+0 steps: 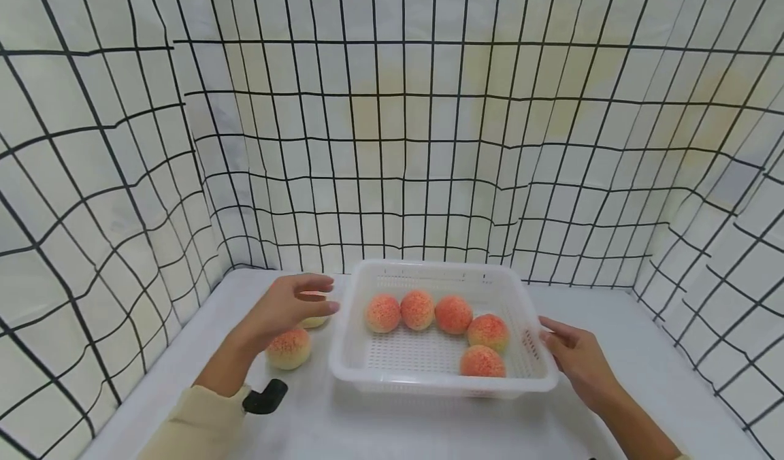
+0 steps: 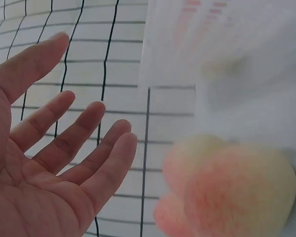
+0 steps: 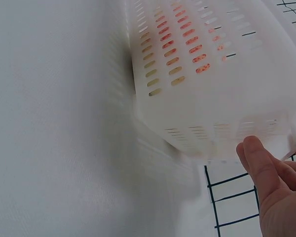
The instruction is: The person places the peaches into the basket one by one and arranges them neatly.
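Note:
A white plastic basket [image 1: 429, 386] with slotted walls holds several red-and-yellow peaches [image 1: 453, 314]. My left hand [image 1: 290, 310] hovers beside the basket's left rim, fingers spread and palm bare in the left wrist view. Below and behind it lie more peaches; one peach [image 1: 288, 349] sits near the wrist, and another [image 1: 314, 321] is partly hidden by the fingers. At the opposite side, my right hand [image 1: 576, 358] grips the basket's right rim. In the right wrist view, its fingers [image 3: 259, 163] lie against the outer wall under the rim.
A white table [image 1: 392, 433] carries the basket and loose peaches. Black wire grid [image 1: 404, 140] over pale sheeting encloses the back and both sides, close behind the basket. On the left wrist sits a black device [image 1: 265, 397] next to a cream sleeve [image 1: 196, 422].

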A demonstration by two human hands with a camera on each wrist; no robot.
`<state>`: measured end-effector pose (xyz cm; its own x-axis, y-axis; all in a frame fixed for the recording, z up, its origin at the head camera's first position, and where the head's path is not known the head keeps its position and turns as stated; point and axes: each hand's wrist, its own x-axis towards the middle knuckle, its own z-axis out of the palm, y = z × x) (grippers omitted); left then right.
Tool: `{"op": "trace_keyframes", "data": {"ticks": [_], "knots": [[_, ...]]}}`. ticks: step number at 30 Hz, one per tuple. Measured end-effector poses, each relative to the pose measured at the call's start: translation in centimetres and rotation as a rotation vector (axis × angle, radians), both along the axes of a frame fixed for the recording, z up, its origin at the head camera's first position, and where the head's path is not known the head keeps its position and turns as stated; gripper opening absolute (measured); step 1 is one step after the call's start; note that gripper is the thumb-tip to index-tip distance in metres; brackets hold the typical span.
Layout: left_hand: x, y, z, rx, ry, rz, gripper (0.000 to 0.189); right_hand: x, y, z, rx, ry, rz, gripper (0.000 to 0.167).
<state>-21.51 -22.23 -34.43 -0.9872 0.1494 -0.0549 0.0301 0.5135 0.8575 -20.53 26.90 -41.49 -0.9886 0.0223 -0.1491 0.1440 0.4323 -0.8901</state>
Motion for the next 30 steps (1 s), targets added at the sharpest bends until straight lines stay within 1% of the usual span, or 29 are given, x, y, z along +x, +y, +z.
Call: {"op": "trace_keyframes", "data": {"ticks": [2, 5, 8, 10, 13, 15, 20, 24, 30], "knots": [[0.2, -2.0, -0.6, -0.027, 0.011, 0.031, 0.073, 0.1, -0.1, 0.0, 0.000, 0.001, -0.002, 0.055], [0.4, -4.5, -1.9, -0.059, -0.003, 0.044, 0.075, 0.1, 0.0, 0.1, 0.005, 0.003, -0.005, 0.055], [0.7, -6.3, -3.6, -0.073, -0.034, 0.051, 0.080, 0.1, 0.1, 0.0, 0.000, 0.009, -0.004, 0.055], [0.8, -7.0, -4.8, -0.082, -0.047, 0.050, 0.082, 0.0, 0.1, 0.0, -0.001, 0.012, -0.004, 0.055], [0.8, -7.6, -6.4, -0.089, -0.051, 0.047, 0.083, 0.0, 0.2, 0.0, -0.004, 0.006, -0.008, 0.056], [0.8, -7.7, -7.3, -0.086, -0.049, 0.042, 0.085, 0.1, 0.2, -0.1, -0.008, 0.001, -0.010, 0.056], [1.0, -7.7, -8.9, -0.067, -0.059, 0.058, 0.086, 0.2, -0.1, -0.2, -0.016, -0.003, -0.011, 0.055], [1.3, -7.8, -9.6, -0.061, -0.062, 0.085, 0.080, 0.2, -0.4, 0.0, -0.008, -0.005, -0.015, 0.054], [1.2, -7.6, -9.7, -0.083, -0.038, 0.128, 0.074, 0.1, -0.3, 0.0, -0.005, -0.004, -0.012, 0.054]]}}
